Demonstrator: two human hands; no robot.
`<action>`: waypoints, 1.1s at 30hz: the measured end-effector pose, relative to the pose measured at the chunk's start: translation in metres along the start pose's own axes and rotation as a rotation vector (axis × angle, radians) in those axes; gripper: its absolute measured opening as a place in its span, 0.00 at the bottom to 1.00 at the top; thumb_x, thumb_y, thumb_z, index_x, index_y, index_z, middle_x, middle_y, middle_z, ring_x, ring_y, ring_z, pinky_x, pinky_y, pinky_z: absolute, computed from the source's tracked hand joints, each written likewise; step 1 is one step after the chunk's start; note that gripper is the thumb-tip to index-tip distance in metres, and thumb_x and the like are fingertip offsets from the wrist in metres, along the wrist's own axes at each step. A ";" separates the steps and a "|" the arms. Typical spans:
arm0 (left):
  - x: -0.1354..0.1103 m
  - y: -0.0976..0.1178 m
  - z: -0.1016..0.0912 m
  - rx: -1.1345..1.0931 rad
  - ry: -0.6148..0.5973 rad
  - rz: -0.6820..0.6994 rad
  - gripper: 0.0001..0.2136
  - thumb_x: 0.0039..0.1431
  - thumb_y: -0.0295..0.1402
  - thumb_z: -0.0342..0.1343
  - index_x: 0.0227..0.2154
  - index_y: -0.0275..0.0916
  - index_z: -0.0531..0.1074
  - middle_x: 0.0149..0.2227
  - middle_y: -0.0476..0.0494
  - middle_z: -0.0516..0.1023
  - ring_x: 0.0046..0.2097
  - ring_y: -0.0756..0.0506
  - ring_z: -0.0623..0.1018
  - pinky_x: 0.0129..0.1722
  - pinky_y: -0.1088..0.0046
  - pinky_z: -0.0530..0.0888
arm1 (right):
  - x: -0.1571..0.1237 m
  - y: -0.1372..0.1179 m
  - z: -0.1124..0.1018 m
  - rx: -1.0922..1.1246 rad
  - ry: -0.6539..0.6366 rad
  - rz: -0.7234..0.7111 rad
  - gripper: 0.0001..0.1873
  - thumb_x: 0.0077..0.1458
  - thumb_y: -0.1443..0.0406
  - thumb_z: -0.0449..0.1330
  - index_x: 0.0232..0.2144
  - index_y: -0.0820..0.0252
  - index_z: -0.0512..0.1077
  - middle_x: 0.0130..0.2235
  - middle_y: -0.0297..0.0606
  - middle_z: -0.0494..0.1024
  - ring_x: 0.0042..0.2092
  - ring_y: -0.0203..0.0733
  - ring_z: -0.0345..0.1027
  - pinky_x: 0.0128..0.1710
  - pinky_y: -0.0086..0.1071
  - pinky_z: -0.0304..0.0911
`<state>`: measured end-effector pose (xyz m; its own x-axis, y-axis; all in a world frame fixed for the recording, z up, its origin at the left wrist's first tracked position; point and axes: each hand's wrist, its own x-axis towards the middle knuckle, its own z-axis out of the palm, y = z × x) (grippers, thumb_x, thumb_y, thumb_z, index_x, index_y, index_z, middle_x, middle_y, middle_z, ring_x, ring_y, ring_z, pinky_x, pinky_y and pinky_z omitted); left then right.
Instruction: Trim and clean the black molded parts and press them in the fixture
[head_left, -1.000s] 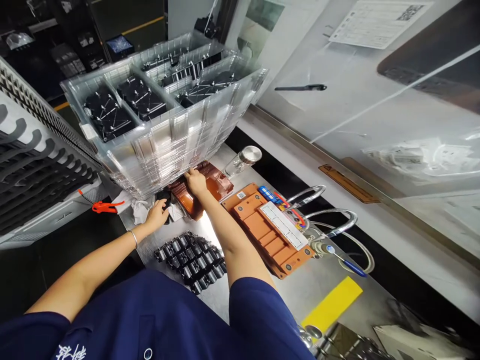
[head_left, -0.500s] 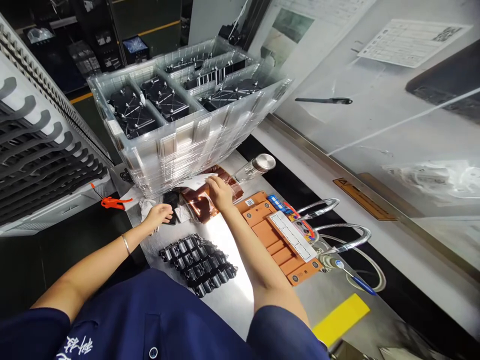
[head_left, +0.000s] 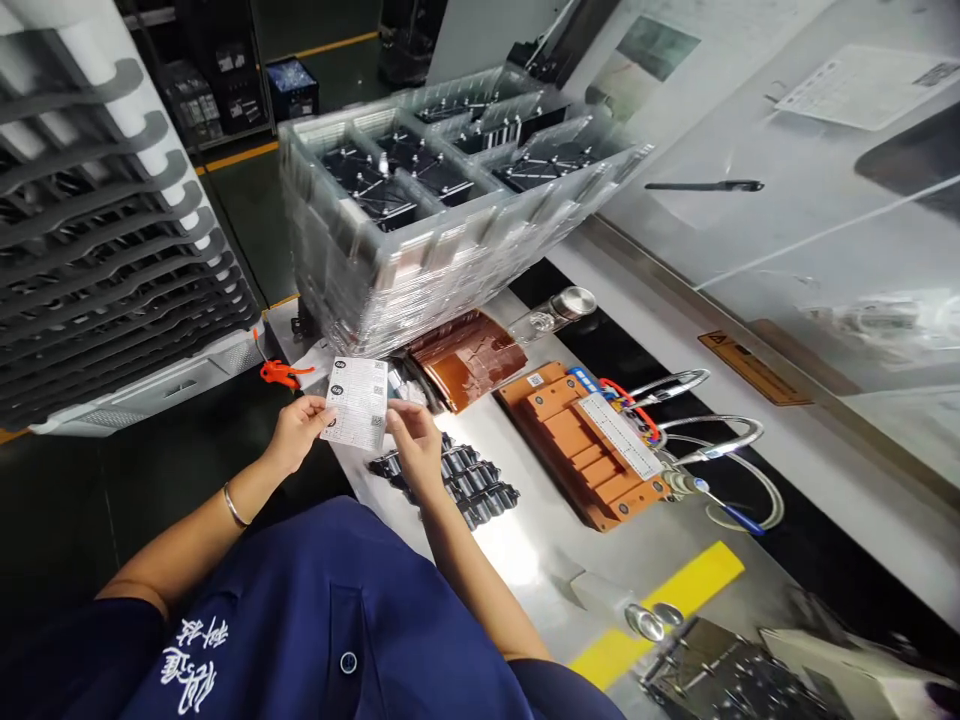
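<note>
Both my hands hold a small white sheet of printed labels (head_left: 355, 403) up in front of me, above the near left corner of the metal bench. My left hand (head_left: 295, 432) pinches its left edge, and my right hand (head_left: 414, 440) pinches its lower right edge. Just beyond the sheet lie some glossy brown film pieces (head_left: 466, 361), under the front of a tall stack of clear plastic trays (head_left: 442, 205) that hold black parts. A cluster of small black parts (head_left: 469, 479) lies on the bench under my right wrist.
An orange fixture (head_left: 592, 448) with a white strip and flexible metal hoses (head_left: 712, 435) sits to the right. A glass bottle (head_left: 553, 313) lies behind it. A grey slotted rack (head_left: 112, 240) stands at left, with an orange clip (head_left: 276, 373). Yellow tape (head_left: 679, 595) marks the bench.
My hands left the brown film under the tray stack and came back toward me. They now hold up a white label sheet between them. The view has swung left.
</note>
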<state>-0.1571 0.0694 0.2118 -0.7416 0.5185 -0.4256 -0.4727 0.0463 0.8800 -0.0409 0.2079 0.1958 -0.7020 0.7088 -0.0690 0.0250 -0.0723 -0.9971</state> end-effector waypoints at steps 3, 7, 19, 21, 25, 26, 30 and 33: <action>-0.018 -0.003 -0.033 0.056 0.030 0.099 0.15 0.44 0.43 0.65 0.29 0.36 0.72 0.26 0.49 0.75 0.29 0.51 0.74 0.31 0.74 0.72 | -0.017 -0.004 0.038 0.059 -0.185 0.084 0.19 0.46 0.53 0.66 0.36 0.57 0.70 0.35 0.37 0.77 0.36 0.40 0.71 0.36 0.34 0.69; -0.041 -0.003 -0.083 0.368 0.176 0.379 0.10 0.51 0.41 0.60 0.28 0.39 0.72 0.42 0.40 0.76 0.45 0.43 0.75 0.46 0.64 0.72 | -0.033 -0.001 0.082 -0.080 -0.294 0.096 0.25 0.46 0.53 0.66 0.45 0.56 0.71 0.34 0.36 0.76 0.32 0.39 0.68 0.33 0.34 0.67; -0.084 0.001 -0.186 0.440 0.236 0.427 0.07 0.53 0.38 0.58 0.29 0.40 0.68 0.31 0.45 0.79 0.36 0.45 0.78 0.45 0.64 0.72 | -0.064 -0.015 0.170 -0.469 -0.551 -0.308 0.08 0.56 0.59 0.60 0.32 0.53 0.79 0.41 0.41 0.76 0.47 0.46 0.66 0.47 0.41 0.65; -0.084 0.000 -0.191 0.339 0.227 0.337 0.12 0.50 0.39 0.60 0.34 0.39 0.68 0.26 0.48 0.77 0.28 0.48 0.75 0.31 0.72 0.72 | -0.066 -0.020 0.181 -0.411 -0.680 -0.229 0.09 0.57 0.60 0.58 0.34 0.55 0.78 0.33 0.38 0.76 0.37 0.40 0.69 0.37 0.35 0.67; -0.085 0.004 -0.194 0.258 0.155 0.255 0.14 0.50 0.41 0.59 0.36 0.38 0.72 0.24 0.49 0.76 0.24 0.51 0.72 0.24 0.77 0.67 | -0.065 -0.028 0.199 -0.419 -0.764 -0.238 0.12 0.59 0.60 0.55 0.35 0.57 0.77 0.30 0.36 0.76 0.30 0.37 0.68 0.30 0.30 0.63; -0.086 0.006 -0.195 0.272 0.159 0.260 0.13 0.50 0.42 0.59 0.33 0.38 0.73 0.24 0.48 0.76 0.25 0.50 0.73 0.24 0.76 0.68 | -0.065 -0.029 0.201 -0.428 -0.777 -0.265 0.11 0.59 0.60 0.55 0.36 0.57 0.77 0.30 0.36 0.76 0.31 0.37 0.68 0.31 0.31 0.63; -0.089 0.014 -0.198 0.339 0.199 0.291 0.11 0.52 0.42 0.57 0.27 0.39 0.75 0.23 0.47 0.76 0.26 0.49 0.73 0.25 0.76 0.68 | -0.062 -0.039 0.209 -0.435 -0.840 -0.282 0.09 0.58 0.60 0.57 0.36 0.55 0.76 0.33 0.36 0.78 0.33 0.38 0.70 0.34 0.31 0.64; -0.093 0.019 -0.199 0.423 0.215 0.357 0.10 0.54 0.40 0.55 0.26 0.40 0.75 0.23 0.48 0.75 0.25 0.50 0.72 0.25 0.76 0.67 | -0.060 -0.047 0.212 -0.430 -0.869 -0.234 0.10 0.58 0.61 0.56 0.33 0.56 0.76 0.32 0.36 0.78 0.32 0.37 0.70 0.32 0.30 0.63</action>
<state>-0.1921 -0.1479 0.2266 -0.9203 0.3824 -0.0822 0.0218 0.2599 0.9654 -0.1505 0.0199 0.2533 -0.9950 -0.0991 0.0073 -0.0452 0.3856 -0.9216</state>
